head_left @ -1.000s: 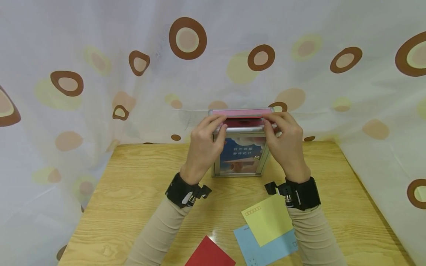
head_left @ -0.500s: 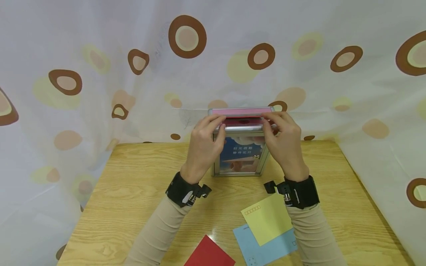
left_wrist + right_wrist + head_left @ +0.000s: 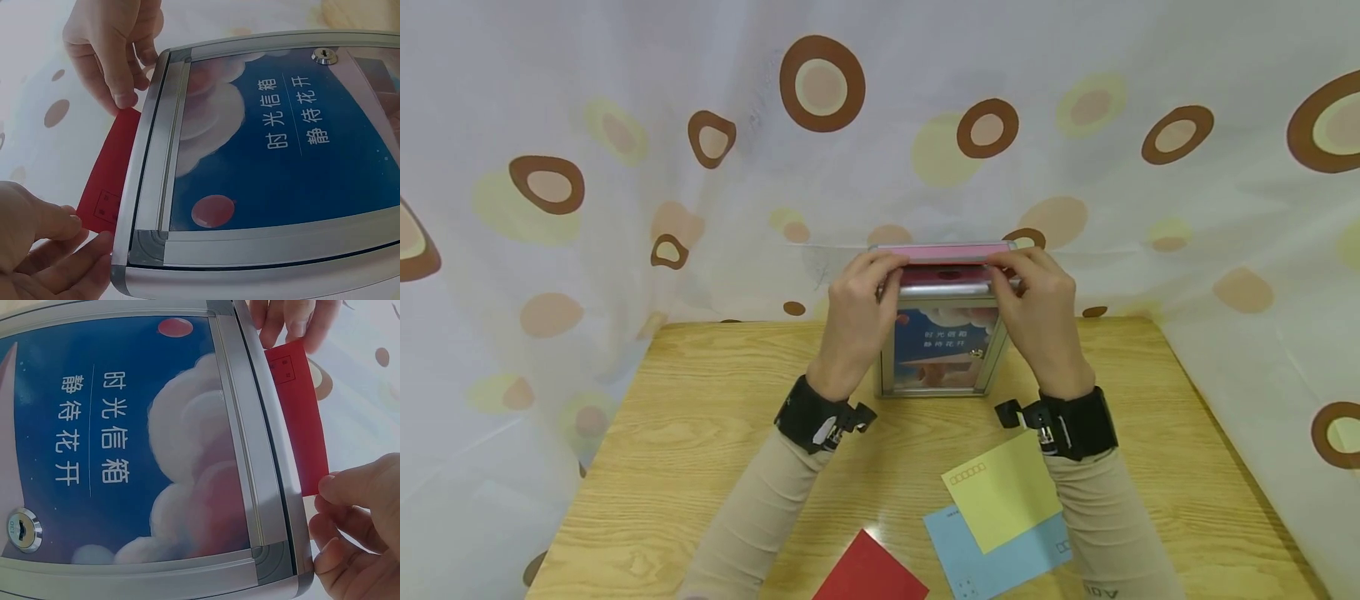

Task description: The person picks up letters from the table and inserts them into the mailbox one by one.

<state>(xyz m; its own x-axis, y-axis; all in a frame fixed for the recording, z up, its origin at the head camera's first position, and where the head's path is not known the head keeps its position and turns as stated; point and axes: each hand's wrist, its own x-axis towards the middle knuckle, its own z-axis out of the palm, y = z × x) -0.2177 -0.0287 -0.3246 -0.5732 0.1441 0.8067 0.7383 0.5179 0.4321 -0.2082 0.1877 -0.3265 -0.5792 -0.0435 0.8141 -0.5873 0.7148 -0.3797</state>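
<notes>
A metal-framed letter box (image 3: 943,350) with a blue picture front and a small key lock stands upright at the back of the table. A red envelope (image 3: 114,165) sticks up out of the slot at its top, its lower part hidden inside. My left hand (image 3: 861,321) pinches one upper corner of the envelope between thumb and fingers. The opposite corner is pinched by my right hand (image 3: 1041,317). From the head view the envelope shows nearly edge-on. Both hands are close to the box's top edge.
On the wooden table (image 3: 700,417) nearer me lie a yellow envelope (image 3: 1003,492), a blue envelope (image 3: 985,558) partly under it, and another red envelope (image 3: 872,571). A patterned white curtain (image 3: 880,125) hangs close behind the box.
My left hand has shifted slightly left, and its thumb has risen a little. The right hand has moved slightly left. Both still pinch the red envelope at the slot.
</notes>
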